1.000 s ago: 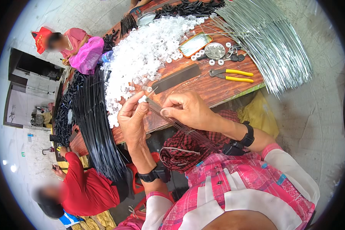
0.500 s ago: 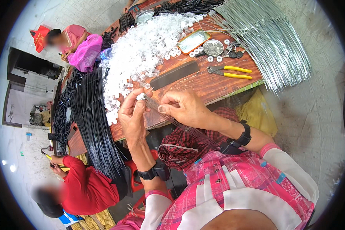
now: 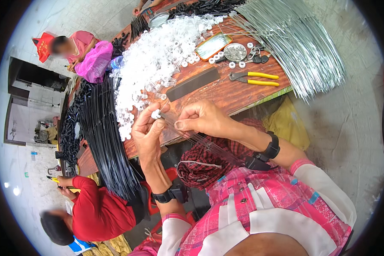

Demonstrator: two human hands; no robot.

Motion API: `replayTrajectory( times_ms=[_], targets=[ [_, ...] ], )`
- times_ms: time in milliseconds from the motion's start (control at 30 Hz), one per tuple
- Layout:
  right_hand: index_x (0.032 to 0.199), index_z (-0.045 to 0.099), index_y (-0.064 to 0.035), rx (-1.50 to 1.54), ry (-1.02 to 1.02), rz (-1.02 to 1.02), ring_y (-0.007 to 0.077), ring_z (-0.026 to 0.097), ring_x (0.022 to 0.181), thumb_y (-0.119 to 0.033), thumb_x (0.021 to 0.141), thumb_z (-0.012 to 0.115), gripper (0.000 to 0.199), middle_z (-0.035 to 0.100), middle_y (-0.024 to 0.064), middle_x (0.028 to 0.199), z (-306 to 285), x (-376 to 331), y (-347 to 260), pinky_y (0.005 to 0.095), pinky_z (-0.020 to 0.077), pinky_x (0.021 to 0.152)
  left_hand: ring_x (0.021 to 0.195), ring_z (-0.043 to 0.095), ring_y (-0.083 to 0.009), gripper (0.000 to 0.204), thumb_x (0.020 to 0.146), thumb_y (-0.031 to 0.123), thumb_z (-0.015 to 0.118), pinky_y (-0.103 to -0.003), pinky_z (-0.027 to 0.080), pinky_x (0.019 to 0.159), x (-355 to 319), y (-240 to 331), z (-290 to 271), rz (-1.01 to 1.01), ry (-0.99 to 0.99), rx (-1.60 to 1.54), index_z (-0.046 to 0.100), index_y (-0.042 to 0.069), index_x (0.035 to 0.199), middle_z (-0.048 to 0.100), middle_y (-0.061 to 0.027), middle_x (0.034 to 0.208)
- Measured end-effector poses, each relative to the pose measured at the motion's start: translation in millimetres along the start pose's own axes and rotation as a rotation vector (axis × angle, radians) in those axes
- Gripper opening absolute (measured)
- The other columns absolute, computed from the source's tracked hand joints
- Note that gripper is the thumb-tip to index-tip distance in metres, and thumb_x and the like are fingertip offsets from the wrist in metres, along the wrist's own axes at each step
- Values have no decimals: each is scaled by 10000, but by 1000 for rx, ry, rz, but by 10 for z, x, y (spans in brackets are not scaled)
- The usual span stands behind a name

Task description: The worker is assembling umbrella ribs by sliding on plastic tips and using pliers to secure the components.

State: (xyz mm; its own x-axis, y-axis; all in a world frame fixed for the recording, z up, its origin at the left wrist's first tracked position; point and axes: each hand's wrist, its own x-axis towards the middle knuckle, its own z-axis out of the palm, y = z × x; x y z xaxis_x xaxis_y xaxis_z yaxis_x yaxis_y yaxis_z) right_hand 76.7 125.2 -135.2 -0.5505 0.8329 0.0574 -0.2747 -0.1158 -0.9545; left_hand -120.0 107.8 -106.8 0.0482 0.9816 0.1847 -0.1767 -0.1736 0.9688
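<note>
My left hand [image 3: 148, 134] pinches a small white plastic cap [image 3: 156, 114] between thumb and fingers, above the near edge of the wooden table. From the cap, several thin wires [image 3: 205, 141] run down to the right toward my lap, blurred against the dark red checked cloth. Thumb and bent fingers of my right hand [image 3: 205, 117] close on these wires just right of the cap. Exactly how the wires meet the cap is too small to tell. A dark flat bar [image 3: 193, 84] lies on the table beyond my hands.
Clear and white plastic pieces [image 3: 153, 55] form a big heap on the table. Yellow-handled pliers [image 3: 260, 79] lie to the right, near silvery wires [image 3: 292, 47]. Black strips [image 3: 104, 136] hang over the left edge. A person in red [image 3: 99, 209] works at left, another person in pink [image 3: 82, 47] beyond.
My hands stay almost in place, the left still on the cap. The wires below my right hand have shifted slightly. The person in red has moved a little to the right.
</note>
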Motion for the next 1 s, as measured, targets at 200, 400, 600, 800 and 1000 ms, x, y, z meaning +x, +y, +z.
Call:
replayTrajectory(
  times_ms=[200, 400, 600, 800, 1000],
  targets=[
    [815, 672, 7, -51, 0, -43, 59, 549, 655, -178, 929, 668, 218, 625, 5, 708, -12, -59, -43, 234, 447, 583, 794, 640, -91, 432, 825, 36, 762, -201, 508, 692, 4, 82, 79, -35, 53, 13, 601, -35, 1220, 696, -178, 1076],
    [785, 663, 12, 38, 69, -74, 65, 564, 578, -157, 909, 667, 210, 630, 19, 642, 23, -28, 33, 251, 457, 525, 827, 657, -108, 430, 824, 28, 761, -211, 516, 735, 7, 8, 6, -30, 26, -44, 600, -35, 1217, 696, -184, 1075],
    [759, 649, 15, -29, 92, -106, 69, 564, 571, -149, 908, 656, 221, 621, 26, 626, 59, -47, -35, 263, 462, 527, 753, 617, -58, 406, 815, -8, 752, -174, 473, 656, 18, 17, 69, 4, 33, -67, 610, -26, 1195, 708, -164, 1035],
    [721, 633, 18, -89, 103, -84, 86, 573, 564, -140, 902, 637, 241, 610, 35, 597, 71, -24, 3, 268, 463, 528, 707, 555, -5, 335, 816, -70, 694, -134, 379, 567, 18, 31, 114, -2, 74, 82, 624, -9, 1138, 703, -97, 960],
    [800, 633, 18, -195, 50, -100, 81, 570, 623, -154, 926, 628, 213, 613, 33, 655, 96, -16, -98, 276, 470, 569, 715, 563, -36, 369, 808, -57, 701, -160, 425, 611, 10, 103, 116, 22, 116, 94, 619, -10, 1165, 692, -86, 971]
  ],
)
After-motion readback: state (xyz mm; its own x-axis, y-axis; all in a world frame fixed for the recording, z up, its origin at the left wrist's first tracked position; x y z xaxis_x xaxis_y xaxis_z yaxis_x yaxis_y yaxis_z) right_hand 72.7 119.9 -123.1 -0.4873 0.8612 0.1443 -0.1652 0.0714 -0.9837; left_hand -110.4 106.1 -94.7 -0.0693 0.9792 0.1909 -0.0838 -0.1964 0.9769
